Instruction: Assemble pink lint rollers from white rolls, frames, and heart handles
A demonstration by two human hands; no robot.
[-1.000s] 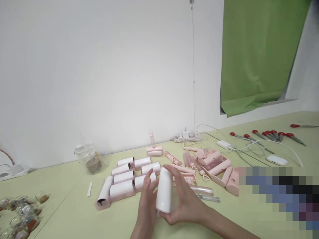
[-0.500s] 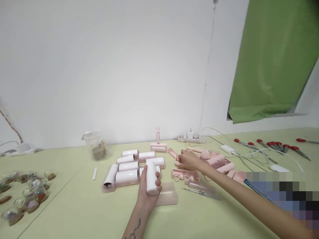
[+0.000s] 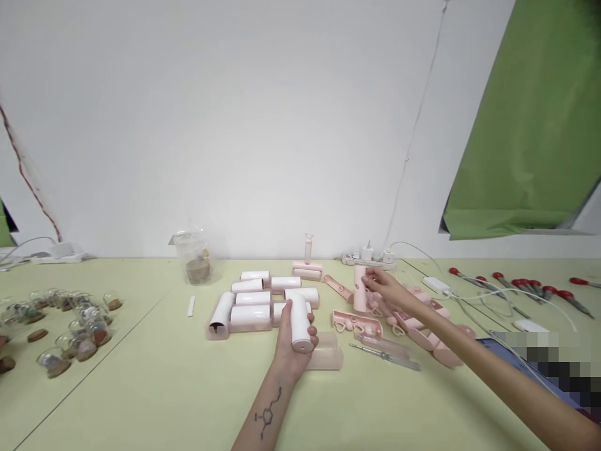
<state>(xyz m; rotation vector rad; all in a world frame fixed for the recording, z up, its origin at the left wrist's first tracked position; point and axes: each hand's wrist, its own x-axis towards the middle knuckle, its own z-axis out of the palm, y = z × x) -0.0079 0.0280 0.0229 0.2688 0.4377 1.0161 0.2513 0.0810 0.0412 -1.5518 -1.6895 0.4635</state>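
My left hand [image 3: 290, 354] is wrapped round a white lint roller roll [image 3: 300, 322], held tilted above the table with its round end facing me. Between the fingers of my right hand [image 3: 385, 289] is a pink plastic shell [image 3: 359, 289], raised upright over the pile of pink parts. Below it lies an open pink half-shell [image 3: 355, 323] with heart-shaped loops. A screwdriver [image 3: 375, 352] and clear covers [image 3: 326, 358] rest nearer to me. Several more white rolls [image 3: 251, 314] lie to the left of my left hand.
An assembled pink lint roller [image 3: 308, 270] stands by the wall. To the right are a power strip [image 3: 370, 260], cables and red-handled tools [image 3: 530, 287]. A plastic bag [image 3: 197, 266] and several small glass domes [image 3: 87, 332] are on the left.
My right hand has lifted the pink shell up from the pile of parts. My left hand keeps its hold on the white roll. The view has shifted slightly.
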